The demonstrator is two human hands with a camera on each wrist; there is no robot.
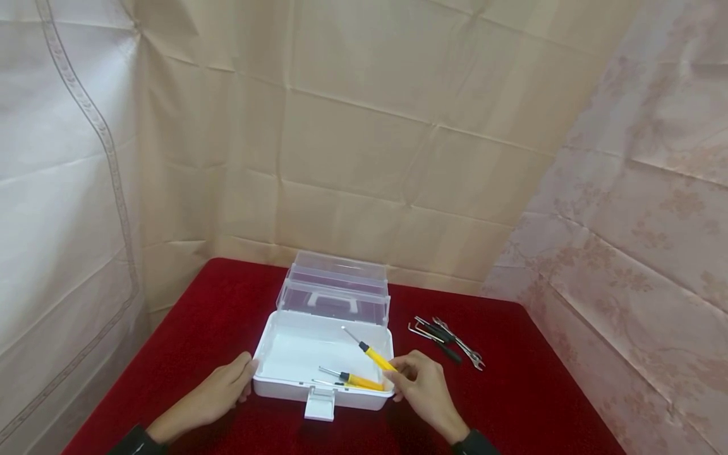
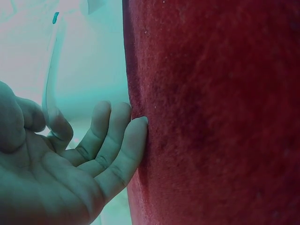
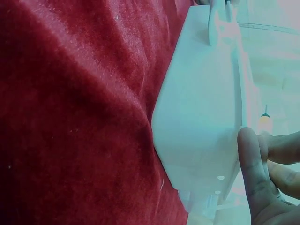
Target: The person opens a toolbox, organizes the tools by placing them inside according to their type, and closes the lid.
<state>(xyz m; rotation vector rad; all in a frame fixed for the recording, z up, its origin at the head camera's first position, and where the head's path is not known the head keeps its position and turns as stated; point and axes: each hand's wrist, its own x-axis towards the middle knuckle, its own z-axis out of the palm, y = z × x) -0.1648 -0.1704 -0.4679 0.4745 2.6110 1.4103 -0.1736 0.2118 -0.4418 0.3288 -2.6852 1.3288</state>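
A white plastic toolbox (image 1: 307,392) stands with its clear lid raised behind it. My right hand (image 1: 421,382) pinches a yellow-handled screwdriver (image 1: 380,359) by the handle end over the box's right front corner; its shaft points up and to the left. Inside, near the front wall, lie another yellow-handled screwdriver (image 1: 364,382) and a thin metal tool partly hidden beside it. At the left front corner, my left hand (image 1: 224,388) holds the rim between thumb and index finger. The left wrist view shows its other fingers (image 2: 133,140) loosely bent along the outer wall.
On the red cloth (image 1: 512,404) to the right of the box lie wrenches (image 1: 463,346) and black-handled tools (image 1: 449,351), some overlapping. The clear lid (image 1: 335,291) with trays leans back behind the box. A front latch (image 1: 320,407) hangs down. Beige curtains (image 1: 364,158) enclose the table.
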